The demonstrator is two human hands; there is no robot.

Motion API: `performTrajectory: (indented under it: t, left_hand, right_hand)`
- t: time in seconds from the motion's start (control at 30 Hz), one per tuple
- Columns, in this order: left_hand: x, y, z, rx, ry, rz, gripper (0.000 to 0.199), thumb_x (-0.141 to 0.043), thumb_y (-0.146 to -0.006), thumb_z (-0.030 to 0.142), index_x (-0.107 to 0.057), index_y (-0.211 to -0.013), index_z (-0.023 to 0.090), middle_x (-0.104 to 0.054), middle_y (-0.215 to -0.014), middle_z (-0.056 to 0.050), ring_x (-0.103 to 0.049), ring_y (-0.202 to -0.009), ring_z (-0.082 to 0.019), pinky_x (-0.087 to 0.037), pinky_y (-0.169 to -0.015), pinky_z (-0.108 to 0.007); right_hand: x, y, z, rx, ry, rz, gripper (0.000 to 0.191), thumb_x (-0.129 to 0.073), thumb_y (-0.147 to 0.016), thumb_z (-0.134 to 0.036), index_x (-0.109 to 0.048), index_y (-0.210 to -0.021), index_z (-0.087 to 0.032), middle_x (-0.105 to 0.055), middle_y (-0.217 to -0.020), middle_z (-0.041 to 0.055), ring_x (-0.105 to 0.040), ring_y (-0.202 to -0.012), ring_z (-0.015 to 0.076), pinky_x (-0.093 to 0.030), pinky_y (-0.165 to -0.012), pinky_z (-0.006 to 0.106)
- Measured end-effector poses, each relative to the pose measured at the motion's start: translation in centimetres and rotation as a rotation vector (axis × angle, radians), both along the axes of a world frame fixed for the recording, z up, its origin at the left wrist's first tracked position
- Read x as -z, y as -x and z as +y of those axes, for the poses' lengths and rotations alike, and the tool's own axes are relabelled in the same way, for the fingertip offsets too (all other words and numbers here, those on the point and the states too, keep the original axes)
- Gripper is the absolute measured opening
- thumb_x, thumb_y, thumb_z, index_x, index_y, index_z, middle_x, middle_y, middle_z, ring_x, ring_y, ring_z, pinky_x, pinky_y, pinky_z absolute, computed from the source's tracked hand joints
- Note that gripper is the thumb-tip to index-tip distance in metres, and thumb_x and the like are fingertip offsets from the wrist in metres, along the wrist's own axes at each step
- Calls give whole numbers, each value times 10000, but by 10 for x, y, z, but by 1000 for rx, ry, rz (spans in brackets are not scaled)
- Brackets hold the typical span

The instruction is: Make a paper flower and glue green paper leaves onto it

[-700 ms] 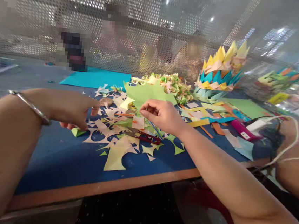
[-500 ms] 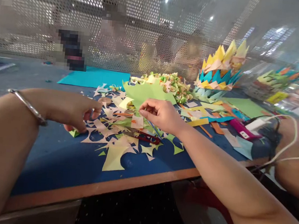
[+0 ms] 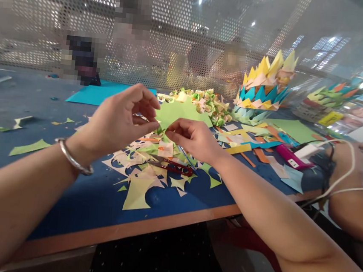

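Note:
My left hand [image 3: 122, 115] is raised over the paper scraps, its thumb and forefinger curved with a gap between them and nothing visible in it. Close by on the right, my right hand [image 3: 194, 139] has its fingers pinched together; what they hold, if anything, is too small to make out. A bit of green shows between the two hands. Below them, red-handled scissors [image 3: 175, 166] lie among cut paper scraps [image 3: 138, 189]. Behind my hands is a light green sheet [image 3: 180, 112] with scalloped edges.
A heap of folded paper flowers [image 3: 213, 107] and a tiered paper piece [image 3: 262, 94] stand at the back. A blue sheet [image 3: 89, 94] lies back left. Right are paper strips, a magenta power strip [image 3: 291, 157], a white cable and another person's arm [image 3: 345, 181].
My left hand has moved up and right from the left scraps to beside my right hand, uncovering green scraps on the left. My right hand has stayed nearly in place.

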State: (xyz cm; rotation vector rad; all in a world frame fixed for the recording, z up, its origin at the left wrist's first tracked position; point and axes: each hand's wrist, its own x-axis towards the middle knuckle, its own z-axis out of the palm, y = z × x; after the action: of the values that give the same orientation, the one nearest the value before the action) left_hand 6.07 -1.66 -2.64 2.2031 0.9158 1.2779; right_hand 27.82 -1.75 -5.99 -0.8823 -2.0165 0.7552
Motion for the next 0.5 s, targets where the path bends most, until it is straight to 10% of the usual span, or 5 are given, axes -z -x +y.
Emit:
performTrajectory:
  t: [0.5]
  left_hand:
    - [23,-20,-9,-22,-300,-109,208,-710,-822,137,-606,-959,253,-592,-968,-24,-615,-912,-176,-611,-736,-294]
  right_hand:
    - [-3,-1,0,-5,63,197,346,-737,-865,-508,-608,-820,-190,-524,-596,-68,-452,-432,59,-337,-406,213]
